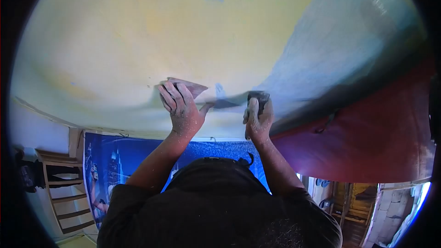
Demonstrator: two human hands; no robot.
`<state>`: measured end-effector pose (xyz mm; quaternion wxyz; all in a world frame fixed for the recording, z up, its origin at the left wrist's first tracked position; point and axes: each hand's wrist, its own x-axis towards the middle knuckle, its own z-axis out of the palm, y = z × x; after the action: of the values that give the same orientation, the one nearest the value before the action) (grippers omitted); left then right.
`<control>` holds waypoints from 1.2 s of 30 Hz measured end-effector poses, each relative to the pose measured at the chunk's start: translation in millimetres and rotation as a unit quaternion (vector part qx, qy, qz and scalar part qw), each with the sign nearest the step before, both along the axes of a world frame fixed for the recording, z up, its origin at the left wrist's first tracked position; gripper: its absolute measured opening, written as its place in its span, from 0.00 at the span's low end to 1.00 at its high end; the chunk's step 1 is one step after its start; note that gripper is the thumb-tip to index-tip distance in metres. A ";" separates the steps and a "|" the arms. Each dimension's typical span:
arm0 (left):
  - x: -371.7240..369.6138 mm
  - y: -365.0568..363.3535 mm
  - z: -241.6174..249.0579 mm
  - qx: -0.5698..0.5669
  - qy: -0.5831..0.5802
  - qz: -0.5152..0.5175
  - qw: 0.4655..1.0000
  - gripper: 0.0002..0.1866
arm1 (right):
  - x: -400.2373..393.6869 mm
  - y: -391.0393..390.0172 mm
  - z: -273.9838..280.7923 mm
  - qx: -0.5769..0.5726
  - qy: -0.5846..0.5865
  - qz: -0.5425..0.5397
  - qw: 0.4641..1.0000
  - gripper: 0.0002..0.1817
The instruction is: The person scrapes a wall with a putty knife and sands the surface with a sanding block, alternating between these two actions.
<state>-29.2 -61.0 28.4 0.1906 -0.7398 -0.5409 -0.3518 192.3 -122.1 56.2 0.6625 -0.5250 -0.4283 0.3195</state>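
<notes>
My left hand (181, 108) is raised against the broad, pale yellow and white surface (138, 41). Its fingers lie over a thin reddish-brown sheet (195, 88) with straight edges and a pointed right corner, and the thumb sticks out to the right. Beside it, my right hand (259, 119) grips a dark block-like tool (262, 97), thumb in front, against the same surface. The tool's exact kind does not show. Pale specks of dust cover both hands and forearms. Between the hands a grey-blue patch (220, 91) marks the surface, with a shadow below it.
A red sheet (363, 138) hangs along the right. Below the pale surface is a blue printed backdrop (119, 156). Wooden ladder-like shelving (69, 199) stands at the lower left, dark items beside it. Wooden furniture (353, 202) and a block wall (392, 211) show at the lower right.
</notes>
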 end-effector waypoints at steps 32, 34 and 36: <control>-3.0 5.5 -7.1 0.013 -0.005 -0.017 1.000 0.69 | 1.3 0.9 -1.1 -0.006 -0.009 -0.009 1.000 0.12; -2.3 4.0 -8.0 0.001 -0.005 -0.017 1.000 0.69 | -1.5 5.6 10.5 0.014 -0.010 -0.011 1.000 0.12; -3.0 4.7 -5.2 0.001 -0.004 -0.019 1.000 0.69 | 0.3 7.2 2.4 0.016 -0.007 -0.013 1.000 0.13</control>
<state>-32.2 -56.3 23.2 0.1831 -0.7482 -0.5273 -0.3588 192.6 -114.9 58.5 0.6718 -0.5219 -0.4316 0.3001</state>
